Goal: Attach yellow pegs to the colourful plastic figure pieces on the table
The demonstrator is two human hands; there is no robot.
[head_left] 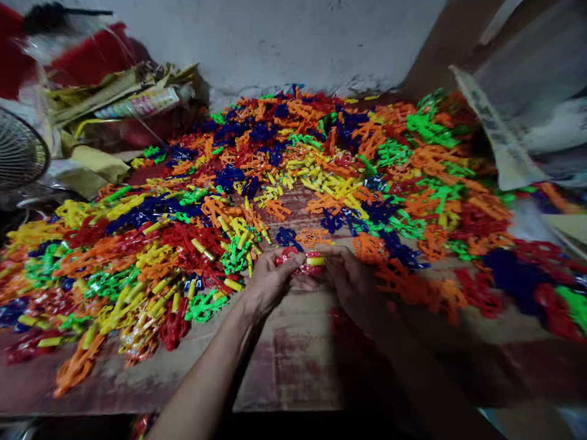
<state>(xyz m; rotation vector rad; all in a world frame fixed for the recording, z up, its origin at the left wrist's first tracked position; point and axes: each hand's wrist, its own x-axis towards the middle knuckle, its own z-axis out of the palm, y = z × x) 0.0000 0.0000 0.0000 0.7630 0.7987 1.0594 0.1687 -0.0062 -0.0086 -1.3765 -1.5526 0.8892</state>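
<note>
Just above the front part of the table, both hands meet at a shiny red plastic piece (pixel 300 263) with a short yellow tube (pixel 315 261) on it. My left hand (pixel 270 281) grips the red piece from the left, its thumb lying across the top. On the other side, my right hand (pixel 348 275) has its fingers closed at the right end of the red piece, beside the tube. Its fingertips are dim and partly hidden. Right behind the hands lie a dark blue plastic piece (pixel 288 238) and an orange plastic piece (pixel 314 236).
Heaped colourful plastic pieces cover much of the table (pixel 293 366), many on the left with yellow tubes (pixel 202 249). More yellow tubes (pixel 330 183) are piled behind the hands. A fan (pixel 21 150) and stacked packaging (pixel 128 104) stand left; a hanging sheet (pixel 499 134) borders the right.
</note>
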